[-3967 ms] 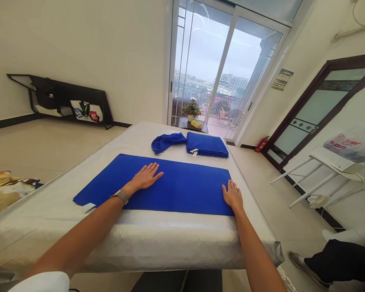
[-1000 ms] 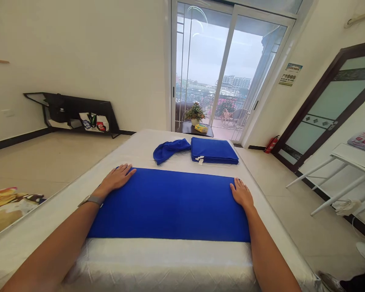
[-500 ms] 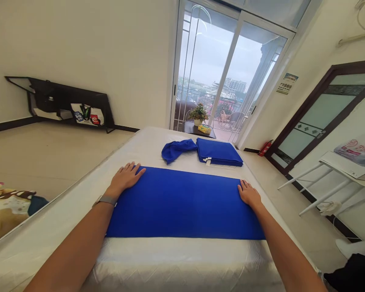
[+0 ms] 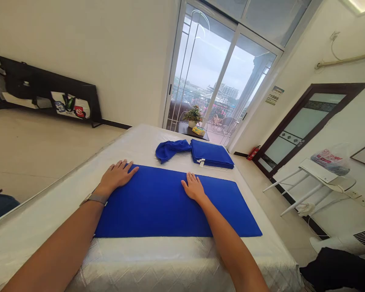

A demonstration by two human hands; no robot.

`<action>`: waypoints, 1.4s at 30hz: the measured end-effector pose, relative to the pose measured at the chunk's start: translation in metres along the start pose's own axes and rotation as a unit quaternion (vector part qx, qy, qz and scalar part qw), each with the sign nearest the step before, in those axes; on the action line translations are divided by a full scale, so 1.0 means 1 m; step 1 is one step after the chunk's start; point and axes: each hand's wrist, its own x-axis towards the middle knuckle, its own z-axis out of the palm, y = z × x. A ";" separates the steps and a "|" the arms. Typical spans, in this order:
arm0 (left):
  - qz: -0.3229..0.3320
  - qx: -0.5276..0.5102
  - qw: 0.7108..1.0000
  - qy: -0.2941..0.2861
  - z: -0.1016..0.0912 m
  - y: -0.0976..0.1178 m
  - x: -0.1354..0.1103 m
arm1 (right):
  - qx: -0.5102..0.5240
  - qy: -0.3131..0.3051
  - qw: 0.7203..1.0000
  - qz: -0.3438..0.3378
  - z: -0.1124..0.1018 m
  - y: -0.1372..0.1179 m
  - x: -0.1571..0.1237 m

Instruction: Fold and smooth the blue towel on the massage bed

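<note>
A flat blue cloth (image 4: 158, 207) lies spread on a white quilted table cover (image 4: 176, 263). My left hand (image 4: 117, 175) rests palm down at its far left corner, fingers apart, with a wristband on the wrist. My right hand (image 4: 194, 187) lies flat on the cloth's far edge near the middle, holding nothing. Beyond the cloth, a folded blue towel stack (image 4: 211, 154) with a white tag sits next to a crumpled blue towel (image 4: 170, 150). Neither hand touches these two.
A potted plant (image 4: 193, 115) stands on a small dark table (image 4: 192, 134) before a glass sliding door (image 4: 209, 73). A fire extinguisher (image 4: 253, 153) stands on the floor at right. Beyond it is a white rack (image 4: 310, 182) bearing a plastic bag (image 4: 331, 160). Dark fabric (image 4: 334, 269) lies at lower right.
My right hand has slid left from the cloth's right end to near its middle. My left hand stays at the far left corner. The view has swung slightly.
</note>
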 end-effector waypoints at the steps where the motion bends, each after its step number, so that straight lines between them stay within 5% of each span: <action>1: 0.001 0.000 1.000 -0.001 -0.001 0.000 0.000 | 0.008 -0.009 1.000 0.006 0.002 0.000 0.002; 5: -0.005 -0.009 1.000 -0.010 -0.004 0.001 -0.002 | 0.011 -0.021 0.999 0.025 -0.002 0.033 -0.003; 15: -0.008 0.042 0.998 -0.055 0.000 -0.008 0.006 | -0.032 0.008 0.967 0.254 -0.029 0.221 -0.067; 21: -0.010 0.074 0.996 -0.051 -0.004 -0.002 -0.001 | -0.024 0.024 0.965 0.259 -0.025 0.232 -0.071; 26: 0.025 0.131 0.989 0.062 -0.017 0.010 -0.010 | -0.012 0.036 0.967 0.251 -0.024 0.228 -0.072; 28: 0.057 0.129 0.987 0.078 -0.023 0.030 -0.010 | -0.009 0.042 0.967 0.249 -0.024 0.229 -0.072; 31: 0.124 0.080 0.988 0.034 -0.027 0.088 -0.010 | -0.008 0.048 0.968 0.246 -0.022 0.231 -0.071; 34: 0.222 0.022 0.975 -0.015 -0.012 0.167 -0.017 | -0.006 0.047 0.969 0.243 -0.021 0.231 -0.070; 37: 0.246 -0.019 0.968 -0.051 0.011 0.226 -0.028 | -0.006 0.051 0.969 0.242 -0.021 0.232 -0.071; 39: 0.237 -0.032 0.969 -0.067 0.023 0.240 -0.034 | -0.007 0.058 0.969 0.239 -0.020 0.232 -0.071; 42: 0.212 -0.036 0.972 -0.095 0.028 0.221 -0.032 | -0.009 0.066 0.970 0.234 -0.020 0.231 -0.072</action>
